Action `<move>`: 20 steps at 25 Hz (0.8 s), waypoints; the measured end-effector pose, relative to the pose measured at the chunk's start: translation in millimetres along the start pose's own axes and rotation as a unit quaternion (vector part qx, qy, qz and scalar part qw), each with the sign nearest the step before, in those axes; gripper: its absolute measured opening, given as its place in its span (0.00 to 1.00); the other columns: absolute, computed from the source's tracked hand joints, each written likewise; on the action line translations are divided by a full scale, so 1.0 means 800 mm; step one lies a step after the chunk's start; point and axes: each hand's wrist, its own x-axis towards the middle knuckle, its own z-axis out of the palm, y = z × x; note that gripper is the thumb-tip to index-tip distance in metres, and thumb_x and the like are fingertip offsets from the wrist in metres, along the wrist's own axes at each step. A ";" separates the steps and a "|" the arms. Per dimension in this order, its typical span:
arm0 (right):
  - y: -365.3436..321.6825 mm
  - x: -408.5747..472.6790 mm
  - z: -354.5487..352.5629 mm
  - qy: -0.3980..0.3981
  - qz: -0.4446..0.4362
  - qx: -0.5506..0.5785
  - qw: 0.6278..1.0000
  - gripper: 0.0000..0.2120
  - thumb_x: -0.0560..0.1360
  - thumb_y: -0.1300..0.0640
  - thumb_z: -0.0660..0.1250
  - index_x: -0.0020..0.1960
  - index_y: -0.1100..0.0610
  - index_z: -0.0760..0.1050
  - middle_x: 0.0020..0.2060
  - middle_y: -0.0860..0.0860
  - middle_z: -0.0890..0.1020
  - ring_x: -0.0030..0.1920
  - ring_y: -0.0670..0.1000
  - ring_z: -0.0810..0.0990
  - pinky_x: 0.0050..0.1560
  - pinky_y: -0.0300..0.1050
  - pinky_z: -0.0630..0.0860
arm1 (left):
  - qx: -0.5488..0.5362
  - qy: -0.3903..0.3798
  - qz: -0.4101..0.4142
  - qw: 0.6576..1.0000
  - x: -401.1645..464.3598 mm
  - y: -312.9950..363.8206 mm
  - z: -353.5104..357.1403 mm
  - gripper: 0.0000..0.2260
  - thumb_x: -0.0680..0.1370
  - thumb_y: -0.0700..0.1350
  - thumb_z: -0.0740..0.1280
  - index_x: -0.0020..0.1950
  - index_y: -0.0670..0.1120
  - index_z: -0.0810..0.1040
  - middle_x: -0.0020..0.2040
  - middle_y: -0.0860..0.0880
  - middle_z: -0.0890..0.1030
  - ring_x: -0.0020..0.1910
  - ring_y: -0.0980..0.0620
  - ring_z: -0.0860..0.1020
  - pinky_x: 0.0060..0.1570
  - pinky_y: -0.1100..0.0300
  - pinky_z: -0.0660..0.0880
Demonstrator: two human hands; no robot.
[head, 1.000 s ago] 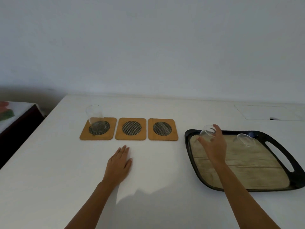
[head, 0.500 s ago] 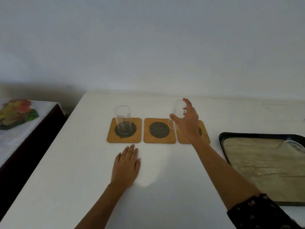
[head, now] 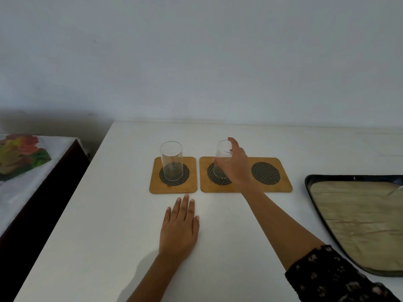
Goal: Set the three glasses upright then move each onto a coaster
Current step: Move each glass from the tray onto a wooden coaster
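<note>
The right hand [head: 236, 165] holds the second glass [head: 221, 159] on the middle coaster [head: 218, 184]; next it must let go gently.

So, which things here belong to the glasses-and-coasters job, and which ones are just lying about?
Belonging to the job:
- left glass on the left coaster
- middle glass, in the right hand, on the middle coaster
- right coaster, bare
- third glass, barely visible on the tray

Just lying about:
- flowered cloth on the side table
- left hand, flat on the table
</note>
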 end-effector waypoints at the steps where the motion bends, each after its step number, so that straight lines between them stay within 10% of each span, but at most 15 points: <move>1: -0.002 -0.002 -0.001 0.003 0.001 -0.002 1.000 0.37 0.66 0.50 0.73 0.71 0.47 0.60 0.55 0.54 0.74 0.52 0.53 0.74 0.52 0.52 0.77 | -0.001 -0.003 -0.001 1.000 0.000 0.000 0.000 0.25 0.80 0.56 0.41 0.76 0.51 0.43 0.79 0.51 0.45 0.77 0.51 0.41 0.72 0.54 0.38; 20: 0.045 -0.027 -0.095 -0.013 -0.043 0.049 0.998 0.54 0.61 0.38 0.75 0.75 0.50 0.46 0.70 0.57 0.61 0.69 0.54 0.63 0.63 0.53 0.64 | -0.008 -0.019 -0.040 0.999 0.007 0.025 -0.018 0.23 0.80 0.49 0.52 0.75 0.45 0.56 0.78 0.45 0.54 0.77 0.45 0.52 0.73 0.44 0.52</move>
